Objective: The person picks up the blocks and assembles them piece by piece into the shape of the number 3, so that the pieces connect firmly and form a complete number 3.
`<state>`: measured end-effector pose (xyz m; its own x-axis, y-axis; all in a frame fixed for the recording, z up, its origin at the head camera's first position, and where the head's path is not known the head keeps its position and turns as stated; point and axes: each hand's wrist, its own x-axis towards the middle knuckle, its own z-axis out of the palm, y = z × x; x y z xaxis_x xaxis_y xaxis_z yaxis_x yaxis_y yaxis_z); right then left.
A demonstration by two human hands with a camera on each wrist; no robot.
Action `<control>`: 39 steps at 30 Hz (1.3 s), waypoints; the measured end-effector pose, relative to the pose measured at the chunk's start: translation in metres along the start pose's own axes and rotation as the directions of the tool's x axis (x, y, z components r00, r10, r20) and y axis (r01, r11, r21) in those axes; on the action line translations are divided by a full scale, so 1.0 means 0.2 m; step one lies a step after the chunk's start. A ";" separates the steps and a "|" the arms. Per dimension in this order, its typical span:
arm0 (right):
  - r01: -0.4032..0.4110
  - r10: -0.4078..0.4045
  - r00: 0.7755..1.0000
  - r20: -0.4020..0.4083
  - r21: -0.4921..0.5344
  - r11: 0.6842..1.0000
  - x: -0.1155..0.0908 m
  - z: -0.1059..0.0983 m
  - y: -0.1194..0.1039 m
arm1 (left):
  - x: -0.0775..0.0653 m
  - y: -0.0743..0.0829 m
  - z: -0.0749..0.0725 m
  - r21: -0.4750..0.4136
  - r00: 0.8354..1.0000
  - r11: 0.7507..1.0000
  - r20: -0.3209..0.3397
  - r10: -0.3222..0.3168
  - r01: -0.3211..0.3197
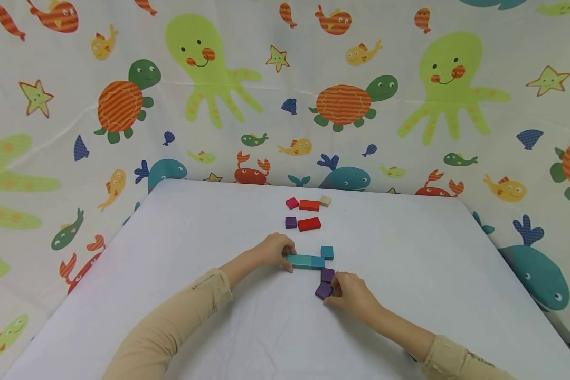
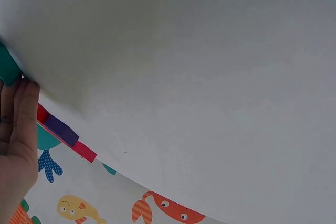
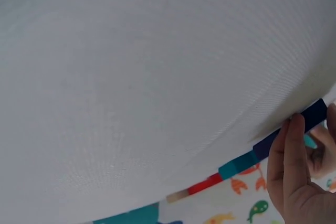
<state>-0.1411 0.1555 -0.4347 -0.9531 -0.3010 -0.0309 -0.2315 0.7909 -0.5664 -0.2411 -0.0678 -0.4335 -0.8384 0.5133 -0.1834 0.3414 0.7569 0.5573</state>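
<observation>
A long turquoise block (image 1: 299, 262) lies on the table with a blue cube (image 1: 317, 263) against its right end. My left hand (image 1: 274, 250) holds the turquoise block's left end between thumb and fingers; its green-looking end (image 2: 8, 66) shows at the left wrist view's edge. Behind the blue cube sits another blue cube (image 1: 327, 253). In front is a purple cube (image 1: 328, 275), followed by a nearer, slightly turned purple cube (image 1: 323, 291). My right hand (image 1: 353, 296) pinches that nearer cube, its fingertips also close beside the other purple one.
Farther back lie two red blocks (image 1: 309, 224) (image 1: 309, 205), a purple cube (image 1: 291, 222), a pink-red cube (image 1: 292, 203) and a beige cube (image 1: 325, 201). A cloth printed with sea animals (image 1: 275, 105) hangs behind the white table (image 1: 209, 211).
</observation>
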 end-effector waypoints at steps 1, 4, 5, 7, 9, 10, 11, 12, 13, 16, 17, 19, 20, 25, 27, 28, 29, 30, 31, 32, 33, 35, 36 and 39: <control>-0.002 0.002 1.000 0.001 0.000 1.000 0.00 0.00 0.00 | 0.00 0.00 0.00 0.001 1.000 1.000 0.000 0.001 -0.001; -0.009 0.009 1.000 0.004 0.000 1.000 0.00 -0.01 0.00 | 0.00 0.00 0.00 0.002 1.000 1.000 -0.005 0.002 -0.002; -0.011 0.011 1.000 0.005 0.001 1.000 0.00 -0.01 0.00 | 0.00 0.00 0.00 0.004 1.000 1.000 -0.006 0.001 -0.001; -0.004 0.004 1.000 0.003 -0.002 1.000 0.01 -0.01 0.00 | 0.00 0.01 0.00 0.004 1.000 1.000 -0.008 -0.002 0.002; -0.004 0.004 1.000 0.002 0.000 1.000 0.01 -0.01 0.00 | 0.00 0.01 -0.01 0.004 1.000 1.000 -0.008 -0.005 0.005; -0.002 0.002 1.000 0.001 0.001 1.000 0.01 -0.01 0.00 | 0.00 0.01 -0.01 0.005 1.000 1.000 -0.007 -0.007 0.007; -0.002 0.002 1.000 0.000 0.001 1.000 0.01 -0.01 0.00 | -0.01 0.01 -0.01 0.005 1.000 1.000 -0.006 -0.009 0.009; 0.000 0.000 1.000 0.000 0.001 1.000 0.01 -0.01 0.00 | -0.01 0.01 -0.01 0.003 1.000 1.000 -0.005 -0.012 0.012; -0.001 0.001 1.000 0.000 0.002 1.000 0.01 -0.01 0.00 | -0.01 0.01 -0.01 0.002 1.000 1.000 -0.004 -0.015 0.015; -0.005 0.005 1.000 0.000 0.007 1.000 0.01 0.00 0.00 | 0.00 0.01 -0.01 0.001 1.000 1.000 -0.002 -0.022 0.022; -0.003 0.003 1.000 0.003 0.006 1.000 0.01 0.00 0.00 | 0.00 0.01 -0.01 0.000 1.000 1.000 -0.001 -0.024 0.024; -0.009 0.008 1.000 0.019 0.017 1.000 0.01 -0.01 0.00 | 0.00 0.01 -0.01 0.000 1.000 1.000 0.000 -0.026 0.026; -0.012 0.012 1.000 0.027 0.024 1.000 0.01 -0.01 0.00 | 0.00 0.01 -0.01 0.001 1.000 1.000 0.001 -0.027 0.027; -0.009 0.006 0.998 0.058 0.057 0.998 0.01 -0.06 0.01 | 0.00 0.01 0.00 0.003 1.000 1.000 0.006 -0.025 0.025; 0.005 -0.008 0.999 0.049 0.065 0.998 0.02 -0.09 0.02 | 0.00 0.01 0.00 0.005 1.000 1.000 0.006 -0.022 0.022; 0.012 -0.015 0.999 0.042 0.068 0.998 0.02 -0.10 0.02 | 0.00 0.01 0.00 0.006 1.000 1.000 0.007 -0.021 0.021; 0.020 -0.022 0.999 0.034 0.069 0.997 0.03 -0.12 0.02 | 0.00 0.01 0.00 0.007 1.000 1.000 0.006 -0.022 0.022; 0.029 -0.031 0.999 0.025 0.070 0.997 0.04 -0.13 0.02 | 0.00 0.01 0.00 0.006 1.000 1.000 0.006 -0.022 0.022; 0.037 -0.038 0.999 0.013 0.070 0.997 0.05 -0.14 0.02 | 0.00 0.01 0.00 0.008 1.000 1.000 0.006 -0.024 0.024; 0.045 -0.046 0.999 0.003 0.068 0.997 0.06 -0.15 0.02 | 0.00 0.01 0.00 0.008 1.000 1.000 0.006 -0.023 0.023; 0.054 -0.054 0.999 -0.004 0.068 0.996 0.07 -0.16 0.02 | -0.01 0.01 0.00 0.009 1.000 1.000 0.005 -0.023 0.023; 0.071 -0.071 0.997 -0.012 0.071 0.995 0.10 -0.18 0.02 | -0.01 0.01 0.00 0.010 1.000 1.000 0.003 -0.017 0.017; 0.076 -0.075 0.997 -0.013 0.074 0.994 0.11 -0.19 0.02 | -0.01 0.01 0.00 0.009 1.000 1.000 0.004 -0.016 0.016; 0.081 -0.080 0.997 -0.008 0.081 0.993 0.15 -0.20 0.02 | -0.01 0.01 0.00 0.006 1.000 1.000 0.008 -0.016 0.016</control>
<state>-0.1794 0.1711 -0.4048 -0.9330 -0.3593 0.0215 -0.2912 0.7184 -0.6317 -0.2394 -0.0674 -0.4320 -0.8403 0.5044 -0.1987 0.3306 0.7673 0.5496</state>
